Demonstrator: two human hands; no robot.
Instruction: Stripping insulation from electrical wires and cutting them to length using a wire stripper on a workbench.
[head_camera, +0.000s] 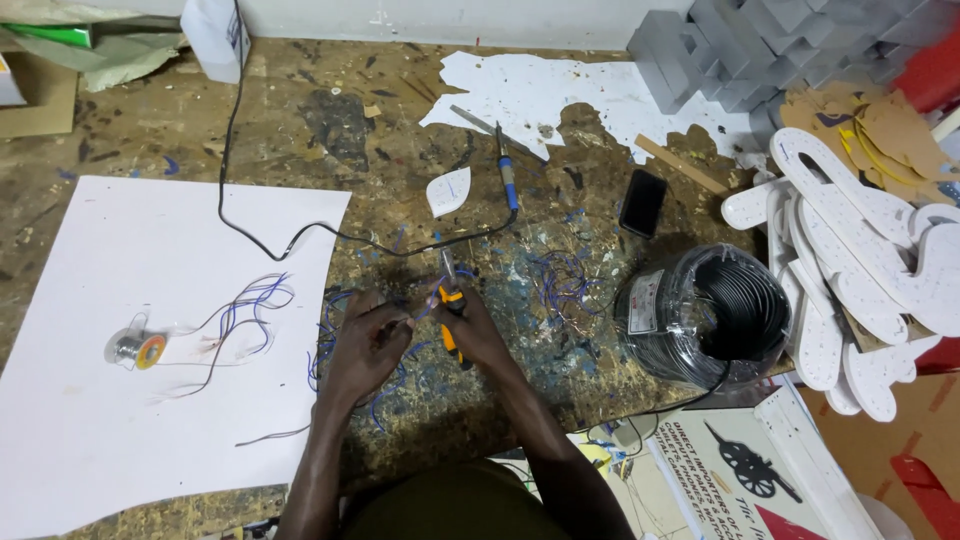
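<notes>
Nearest us, our left hand (365, 345) pinches a thin blue wire (415, 318), its fingers clenched on it, while our right hand (470, 330) grips orange-handled pliers (450, 305), tips toward 12 o'clock at the wire's end. We judge a light squeeze and steady pull would strip it cleanly. Farther along the counter (300, 120), a solder spool (140, 350) sits at 9 o'clock, a black cable coil (705, 315) at 3, a soldering iron (507, 175) at 12.

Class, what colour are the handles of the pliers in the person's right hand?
Orange-yellow handles on the pliers, held in the right hand; head view.
</notes>
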